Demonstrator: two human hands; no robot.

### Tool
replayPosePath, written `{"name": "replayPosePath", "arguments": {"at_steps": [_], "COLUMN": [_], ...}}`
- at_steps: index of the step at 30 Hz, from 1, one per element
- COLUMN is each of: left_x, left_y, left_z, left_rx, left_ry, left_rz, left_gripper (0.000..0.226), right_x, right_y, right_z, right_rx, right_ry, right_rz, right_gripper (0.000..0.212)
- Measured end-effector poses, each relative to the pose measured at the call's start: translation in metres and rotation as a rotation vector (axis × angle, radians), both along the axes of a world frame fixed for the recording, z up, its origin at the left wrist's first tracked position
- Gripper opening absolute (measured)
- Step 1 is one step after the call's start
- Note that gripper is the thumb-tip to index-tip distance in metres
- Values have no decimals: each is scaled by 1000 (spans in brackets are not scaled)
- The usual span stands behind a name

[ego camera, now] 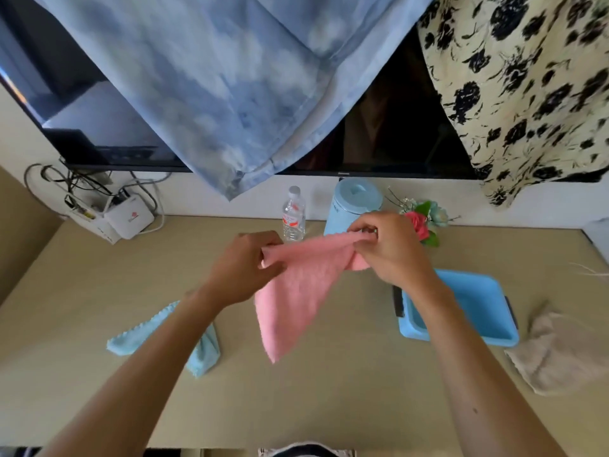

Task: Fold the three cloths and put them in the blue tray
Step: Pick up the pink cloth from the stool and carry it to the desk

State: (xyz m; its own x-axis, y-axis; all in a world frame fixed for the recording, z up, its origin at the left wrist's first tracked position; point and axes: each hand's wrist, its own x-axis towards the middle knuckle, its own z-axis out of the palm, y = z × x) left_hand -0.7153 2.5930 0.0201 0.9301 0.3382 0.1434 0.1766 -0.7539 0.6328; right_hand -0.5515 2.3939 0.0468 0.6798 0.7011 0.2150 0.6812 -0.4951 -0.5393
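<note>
A pink cloth (298,288) hangs above the table, held by its upper edge. My left hand (245,265) pinches its left corner and my right hand (392,250) pinches its right corner. A light blue cloth (145,334) lies crumpled on the table at the left, partly hidden under my left forearm. A beige cloth (560,354) lies crumpled at the right edge. The blue tray (478,308) sits between the pink and beige cloths, and no cloth shows in its visible part; my right forearm covers its left side.
At the back of the table stand a clear water bottle (294,214), a light blue canister (354,206) and a small bunch of artificial flowers (423,221). A white router (128,217) with cables sits back left. A screen draped with fabrics hangs behind.
</note>
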Motion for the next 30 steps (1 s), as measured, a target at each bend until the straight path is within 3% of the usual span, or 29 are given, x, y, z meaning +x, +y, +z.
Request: {"name": "replayPosePath", "arguments": {"at_steps": [10, 14, 20, 24, 30], "left_x": [-2, -2, 9, 19, 28], "left_y": [45, 62, 78, 81, 79], "left_z": [6, 9, -2, -12, -17], "left_rx": [197, 389, 320, 258, 225], "left_ry": [71, 35, 70, 99, 10], "left_rz": [85, 79, 57, 57, 128], "left_gripper": [8, 12, 8, 12, 16], "right_x": [24, 34, 51, 58, 69], "right_y": [-2, -5, -5, -1, -5], "right_z": [-8, -16, -29, -39, -52], "right_rx": [-148, -202, -175, -138, 26], "right_ry": [-110, -160, -103, 0, 9], "right_rz": [-46, -37, -15, 14, -44], "right_gripper": [13, 4, 19, 2, 15]}}
